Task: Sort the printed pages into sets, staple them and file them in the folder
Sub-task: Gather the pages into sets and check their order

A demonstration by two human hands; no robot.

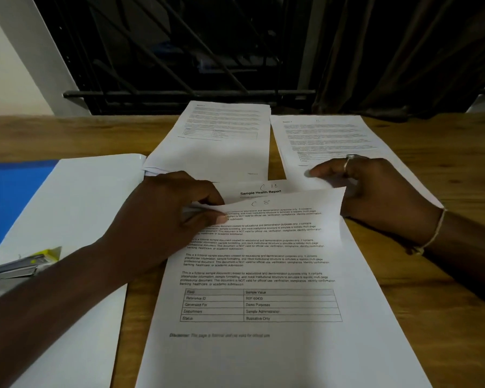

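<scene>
On the bench [67, 135], your left hand [163, 219] pinches the top page [263, 261] at its upper edge; your right hand [375, 191] sits behind its corner, grip unclear.

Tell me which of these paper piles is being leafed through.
The nearest pile: the left hand pinches its lifted top sheet, marked "C 8". The middle pile and right pile lie flat.

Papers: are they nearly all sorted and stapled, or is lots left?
Partly sorted: two piles lie across the table. The left hand pinches the top page, marked C 8, of the near stack; the right hand is at its far corner. Stapling and filing look undone: the stapler rests on the folder.
</scene>
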